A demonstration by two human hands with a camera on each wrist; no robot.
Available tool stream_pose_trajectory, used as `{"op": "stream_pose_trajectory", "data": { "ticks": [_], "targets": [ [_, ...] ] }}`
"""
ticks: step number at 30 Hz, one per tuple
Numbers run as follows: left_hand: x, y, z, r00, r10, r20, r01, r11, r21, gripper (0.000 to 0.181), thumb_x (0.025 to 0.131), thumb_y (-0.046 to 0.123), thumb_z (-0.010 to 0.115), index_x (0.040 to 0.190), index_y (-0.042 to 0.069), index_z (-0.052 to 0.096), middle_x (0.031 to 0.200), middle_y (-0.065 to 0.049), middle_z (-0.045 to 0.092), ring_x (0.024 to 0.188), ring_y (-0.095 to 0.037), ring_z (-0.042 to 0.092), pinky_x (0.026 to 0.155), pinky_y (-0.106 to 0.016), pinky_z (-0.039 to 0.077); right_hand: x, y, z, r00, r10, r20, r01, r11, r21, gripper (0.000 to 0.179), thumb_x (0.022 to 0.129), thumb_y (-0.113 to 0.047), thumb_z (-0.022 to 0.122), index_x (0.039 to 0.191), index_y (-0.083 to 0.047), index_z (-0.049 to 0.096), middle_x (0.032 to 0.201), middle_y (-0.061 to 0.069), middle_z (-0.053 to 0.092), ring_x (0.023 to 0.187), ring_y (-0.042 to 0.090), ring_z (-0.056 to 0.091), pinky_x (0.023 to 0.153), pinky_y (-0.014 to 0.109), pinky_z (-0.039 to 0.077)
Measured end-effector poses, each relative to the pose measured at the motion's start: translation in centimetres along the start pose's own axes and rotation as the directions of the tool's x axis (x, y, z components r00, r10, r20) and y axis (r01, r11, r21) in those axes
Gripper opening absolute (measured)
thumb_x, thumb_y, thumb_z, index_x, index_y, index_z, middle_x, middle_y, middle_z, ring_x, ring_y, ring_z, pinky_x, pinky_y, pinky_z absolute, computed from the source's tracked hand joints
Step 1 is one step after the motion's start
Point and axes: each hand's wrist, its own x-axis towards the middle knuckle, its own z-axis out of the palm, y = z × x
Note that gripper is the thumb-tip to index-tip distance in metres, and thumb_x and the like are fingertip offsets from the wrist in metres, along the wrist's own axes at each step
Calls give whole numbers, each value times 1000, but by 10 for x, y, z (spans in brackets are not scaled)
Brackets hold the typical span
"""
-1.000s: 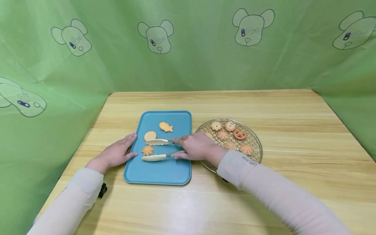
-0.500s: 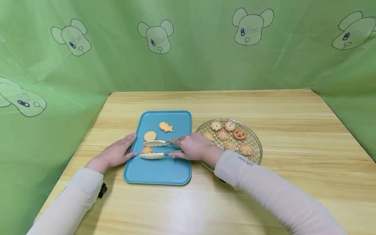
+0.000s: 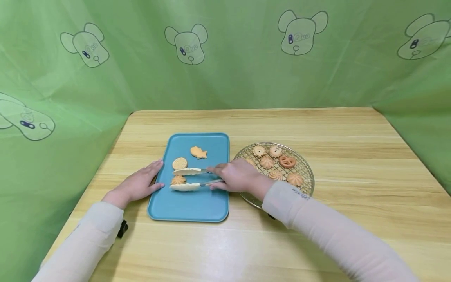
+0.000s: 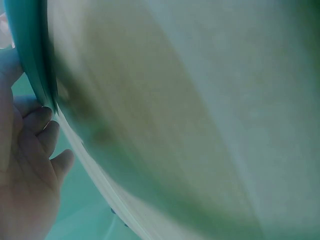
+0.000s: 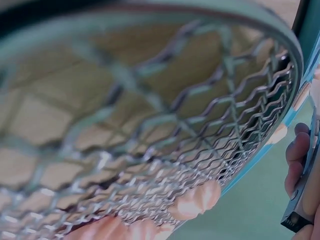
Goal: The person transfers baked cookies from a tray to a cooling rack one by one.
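Observation:
In the head view my right hand [image 3: 237, 175] grips a pair of tongs [image 3: 210, 182] with cream scalloped tips. Their arms stand apart on either side of a flower-shaped cookie [image 3: 178, 179] on the blue tray [image 3: 190, 205]. The near tip overlaps the cookie's lower edge. A round cookie [image 3: 180, 163] lies just beyond the far tip, and a fish-shaped cookie [image 3: 199, 152] lies farther back. My left hand [image 3: 139, 184] rests at the tray's left edge, fingers extended along it and thumb over the rim. The right wrist view shows fingers [image 5: 296, 160] around the tongs' dark handle end.
A round wire rack [image 3: 310, 172] stands right of the tray, under my right forearm. It bears several cookies, among them a pretzel-shaped one [image 3: 287, 161]. Both stand on a wooden table [image 3: 370, 176], with a green printed curtain [image 3: 232, 86] behind and at the sides.
The tongs' arms have drawn closer together around the flower-shaped cookie, shifting slightly left and then back right. The cookie has moved a little with them. My left hand stays in place.

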Motion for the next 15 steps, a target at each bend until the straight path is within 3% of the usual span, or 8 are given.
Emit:
{"op": "stream_pose_trajectory", "data": {
  "ticks": [4,15],
  "targets": [
    [0,0,0,1000,0,-2,0,1000,-5,75,97,38,55,150,-2,19,155,-20,18,140,-37,19,112,-51,21,-5,4,-1,1000,-6,-24,5,1000,-12,64,92,-58,50,137,-12,53,120,9,64,73,22,69,56,32,57],
    [-1,0,1,1000,4,-3,-4,1000,3,75,97,37,54,150,-3,20,154,-21,19,140,-38,19,112,-52,20,-24,21,-5,994,-13,-112,15,1000,11,62,91,-53,55,135,-10,55,121,10,63,86,27,69,66,36,58]
  ]
}}
